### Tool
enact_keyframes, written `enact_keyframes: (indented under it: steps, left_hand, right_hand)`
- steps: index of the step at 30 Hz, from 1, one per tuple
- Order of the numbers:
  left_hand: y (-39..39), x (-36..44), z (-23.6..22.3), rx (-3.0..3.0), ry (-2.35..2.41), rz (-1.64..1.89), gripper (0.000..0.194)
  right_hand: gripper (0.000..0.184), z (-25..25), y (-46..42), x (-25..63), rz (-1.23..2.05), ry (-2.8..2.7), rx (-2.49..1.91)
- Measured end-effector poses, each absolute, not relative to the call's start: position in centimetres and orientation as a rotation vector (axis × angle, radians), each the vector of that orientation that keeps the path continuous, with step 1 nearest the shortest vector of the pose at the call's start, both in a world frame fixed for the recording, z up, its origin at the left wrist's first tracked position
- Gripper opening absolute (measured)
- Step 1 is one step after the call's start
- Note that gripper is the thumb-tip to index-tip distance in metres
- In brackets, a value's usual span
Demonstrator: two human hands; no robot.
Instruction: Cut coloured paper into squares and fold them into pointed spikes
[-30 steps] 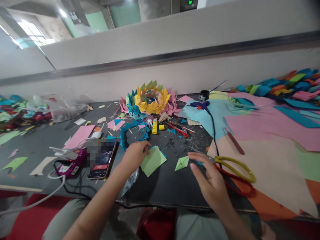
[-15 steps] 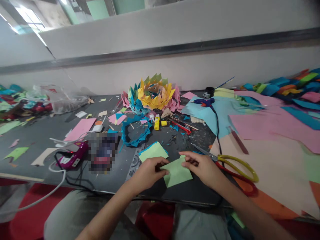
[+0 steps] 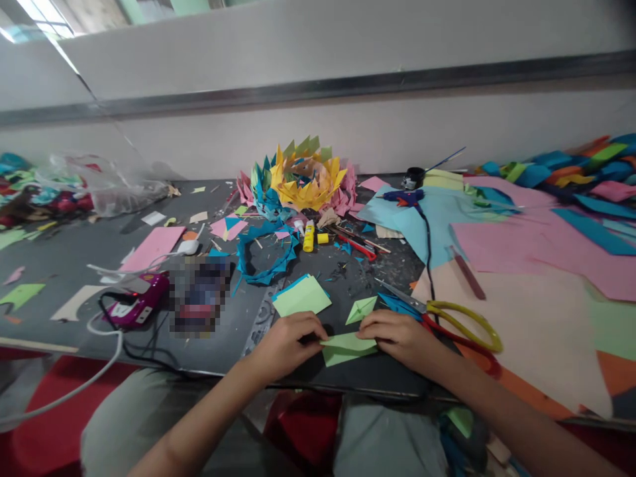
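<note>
A light green paper square (image 3: 346, 348) lies folded over at the near edge of the dark table (image 3: 79, 271). My left hand (image 3: 288, 343) pinches its left end with closed fingers. My right hand (image 3: 400, 336) presses and grips its right end, fingers curled. Just beyond lie a small stack of green and blue squares (image 3: 301, 295) and a small folded green piece (image 3: 361, 309). Yellow-and-red-handled scissors (image 3: 447, 319) rest right of my right hand.
A paper flower of yellow, blue and pink points (image 3: 298, 182) stands at the back. A blue paper ring (image 3: 263, 255), glue bottle (image 3: 309, 236), blue glue gun (image 3: 403, 196) with cord, pink device (image 3: 136, 306) and large coloured sheets (image 3: 536, 245) surround the work spot.
My left hand pulled a green square from the stack towards the near edge, my right hand joined it, and the square now lies folded over between both hands.
</note>
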State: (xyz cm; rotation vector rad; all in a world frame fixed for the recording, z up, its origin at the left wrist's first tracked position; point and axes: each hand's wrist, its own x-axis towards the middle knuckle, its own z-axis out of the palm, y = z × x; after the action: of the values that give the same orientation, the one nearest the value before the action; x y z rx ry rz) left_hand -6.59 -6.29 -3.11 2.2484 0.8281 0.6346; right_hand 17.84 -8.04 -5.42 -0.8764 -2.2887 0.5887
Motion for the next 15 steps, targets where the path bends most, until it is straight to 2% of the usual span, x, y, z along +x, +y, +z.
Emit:
enact_keyframes:
  steps: [3, 10, 15]
  left_hand:
    - [-6.4, -6.9, -3.0, 2.149, 0.82, 0.713, 0.008]
    - [-6.3, -7.4, -2.6, 2.049, 1.07, 0.736, 0.013]
    - [-6.2, -6.9, -3.0, 2.278, 1.004, 0.538, 0.015]
  right_hand:
    - [0.037, -5.6, -8.1, 17.9, 0.645, -2.242, -0.946]
    - [0.014, -4.4, -7.9, 17.2, 0.825, -2.149, -1.127]
    - [0.022, -4.2, -8.0, 16.9, 0.825, -2.13, -1.231]
